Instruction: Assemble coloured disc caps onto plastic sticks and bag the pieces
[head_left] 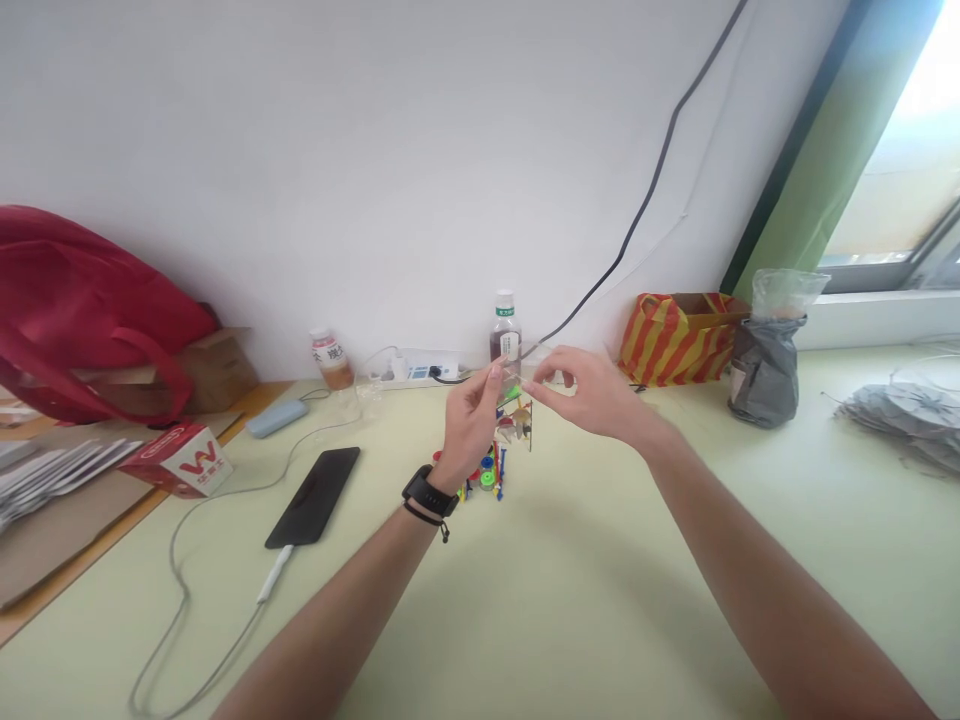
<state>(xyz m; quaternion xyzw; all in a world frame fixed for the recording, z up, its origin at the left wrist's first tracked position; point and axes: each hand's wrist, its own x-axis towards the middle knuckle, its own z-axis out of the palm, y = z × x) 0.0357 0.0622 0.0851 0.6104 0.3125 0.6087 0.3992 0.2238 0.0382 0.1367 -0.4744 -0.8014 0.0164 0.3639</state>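
Keep your left hand [472, 412] steady, pinching the small clear piece [513, 375] lightly; whether your right hand [583, 392] grips it too, I cannot tell.

Red, blue and green small pieces [487, 479], pale green table [562, 620]; black phone [315, 497], red-and-yellow striped bag [675, 345]

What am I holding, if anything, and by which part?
The left hand seems to pinch something small, too faint to name or say by which part; for the right hand, I cannot tell.
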